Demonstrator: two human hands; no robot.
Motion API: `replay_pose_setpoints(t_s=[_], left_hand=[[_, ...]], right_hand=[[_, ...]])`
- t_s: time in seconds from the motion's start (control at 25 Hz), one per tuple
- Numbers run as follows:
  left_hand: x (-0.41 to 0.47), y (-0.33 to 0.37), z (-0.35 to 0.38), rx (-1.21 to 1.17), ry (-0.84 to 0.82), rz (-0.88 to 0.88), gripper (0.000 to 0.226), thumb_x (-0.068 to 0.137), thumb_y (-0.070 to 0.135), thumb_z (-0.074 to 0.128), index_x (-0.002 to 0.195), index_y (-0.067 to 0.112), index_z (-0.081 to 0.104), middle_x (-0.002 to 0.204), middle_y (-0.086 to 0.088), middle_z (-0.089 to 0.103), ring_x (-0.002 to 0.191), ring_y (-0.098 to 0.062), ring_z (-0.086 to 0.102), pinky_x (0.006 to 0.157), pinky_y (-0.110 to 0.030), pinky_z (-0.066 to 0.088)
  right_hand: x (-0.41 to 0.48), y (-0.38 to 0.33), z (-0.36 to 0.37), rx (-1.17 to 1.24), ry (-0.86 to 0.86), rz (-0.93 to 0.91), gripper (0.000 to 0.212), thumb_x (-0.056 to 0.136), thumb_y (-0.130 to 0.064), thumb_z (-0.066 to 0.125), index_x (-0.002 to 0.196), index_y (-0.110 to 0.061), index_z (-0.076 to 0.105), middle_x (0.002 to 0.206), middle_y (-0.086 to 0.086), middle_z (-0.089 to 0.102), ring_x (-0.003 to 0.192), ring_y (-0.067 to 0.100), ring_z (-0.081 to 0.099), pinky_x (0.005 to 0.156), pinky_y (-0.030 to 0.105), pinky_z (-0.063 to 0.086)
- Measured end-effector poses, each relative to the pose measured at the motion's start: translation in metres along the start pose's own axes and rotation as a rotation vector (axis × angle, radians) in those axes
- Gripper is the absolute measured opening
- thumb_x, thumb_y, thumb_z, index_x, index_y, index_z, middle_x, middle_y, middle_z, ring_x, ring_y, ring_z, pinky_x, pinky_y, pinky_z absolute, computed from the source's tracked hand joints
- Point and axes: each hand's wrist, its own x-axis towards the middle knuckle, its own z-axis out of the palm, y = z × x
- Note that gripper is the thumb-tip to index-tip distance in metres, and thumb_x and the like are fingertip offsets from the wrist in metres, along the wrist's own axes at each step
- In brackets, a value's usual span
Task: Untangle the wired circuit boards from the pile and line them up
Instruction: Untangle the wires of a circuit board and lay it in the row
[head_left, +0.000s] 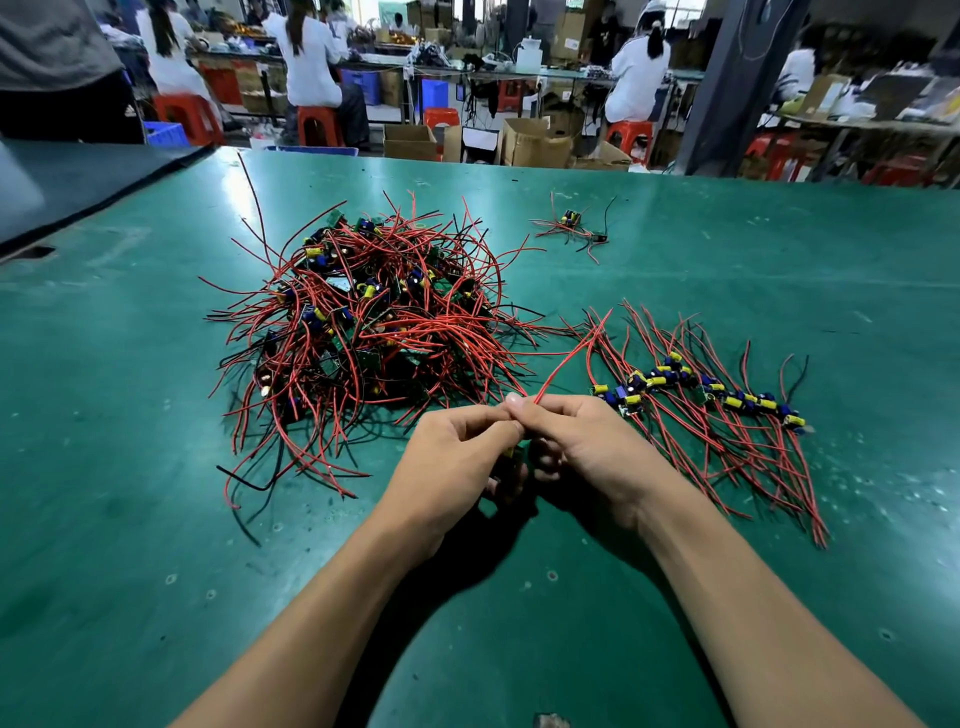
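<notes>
Could go wrong mainly through the long red wire (569, 358) pinched at the fingertips. Rises up and to the right, close by the leftmost leads of the row of lined-up boards (701, 392). Might sweep into those leads on a quick pull and knock the row crooked. Might equally catch on loose strands fanning out of the pile (363, 322) just to the left, dragging neighbours along instead of freeing a single piece. Risks straining a solder joint too, if tugged hard against a hidden knot. Calls for a slow, short draw, judging from the crowding on both sides.

Held with both. Left hand (457, 457): fingers curled, apparently wrapped round a small circuit board (515, 451), with thumb and forefinger brought up against the other hand's fingertips. Right hand (576, 447): curled likewise, thumb and forefinger nipping the red wire at its base. Shows only a green sliver of the board in the gap between the palms, so hard to say anything of its lie or of other leads bunched beneath. Appears raised off the green surface (156, 441), to judge by the shadow below. Sits between pile and row, nearer the row's left end. Leaves the pile thick and tangled ahead of the left hand, and a small stray cluster (571, 226) far beyond, well apart.
</notes>
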Motion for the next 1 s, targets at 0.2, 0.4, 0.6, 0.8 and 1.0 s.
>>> replay_pose_setpoints(t_s=[0.2, 0.4, 0.6, 0.8, 1.0], left_hand=[[0.002, -0.006, 0.0, 0.101, 0.086, 0.038, 0.018, 0.092, 0.011, 0.061, 0.083, -0.004, 0.067, 0.068, -0.014, 0.059, 0.058, -0.02, 0.055, 0.05, -0.027, 0.042], [0.002, -0.005, -0.001, 0.14, 0.004, 0.038, 0.017, 0.09, 0.008, 0.062, 0.075, 0.0, 0.063, 0.062, -0.008, 0.058, 0.057, -0.019, 0.051, 0.055, -0.029, 0.041], [-0.001, -0.004, -0.003, 0.155, -0.136, 0.054, 0.015, 0.092, 0.007, 0.062, 0.08, -0.001, 0.066, 0.061, -0.004, 0.059, 0.053, -0.015, 0.052, 0.049, -0.02, 0.042], [0.0, -0.002, -0.006, 0.131, -0.232, 0.034, 0.017, 0.092, 0.013, 0.064, 0.078, 0.011, 0.072, 0.065, -0.006, 0.065, 0.062, -0.021, 0.055, 0.052, -0.021, 0.043], [-0.002, -0.002, -0.007, 0.116, -0.259, 0.016, 0.018, 0.093, 0.014, 0.063, 0.077, 0.012, 0.073, 0.064, -0.007, 0.068, 0.06, -0.019, 0.057, 0.053, -0.02, 0.044]], right_hand=[[-0.002, -0.005, -0.002, -0.035, 0.008, 0.035, 0.026, 0.091, -0.038, 0.07, 0.073, -0.02, 0.075, 0.052, -0.009, 0.044, 0.045, 0.006, 0.037, 0.043, 0.017, 0.034], [0.005, -0.002, -0.005, -0.028, 0.159, -0.03, 0.026, 0.092, -0.034, 0.071, 0.076, -0.014, 0.077, 0.055, 0.0, 0.039, 0.042, 0.008, 0.028, 0.038, 0.016, 0.024], [0.013, -0.01, -0.012, 0.175, 0.352, -0.069, 0.031, 0.095, -0.026, 0.067, 0.07, -0.007, 0.069, 0.056, -0.005, 0.037, 0.037, 0.004, 0.025, 0.033, 0.016, 0.02], [0.012, -0.019, -0.013, 0.536, 0.324, 0.039, 0.037, 0.096, -0.027, 0.064, 0.067, -0.006, 0.053, 0.051, -0.004, 0.035, 0.031, 0.002, 0.022, 0.03, 0.015, 0.019], [0.012, -0.019, -0.011, 0.612, 0.34, 0.015, 0.039, 0.095, -0.028, 0.065, 0.066, -0.006, 0.053, 0.05, -0.003, 0.034, 0.031, 0.003, 0.023, 0.029, 0.015, 0.02]])
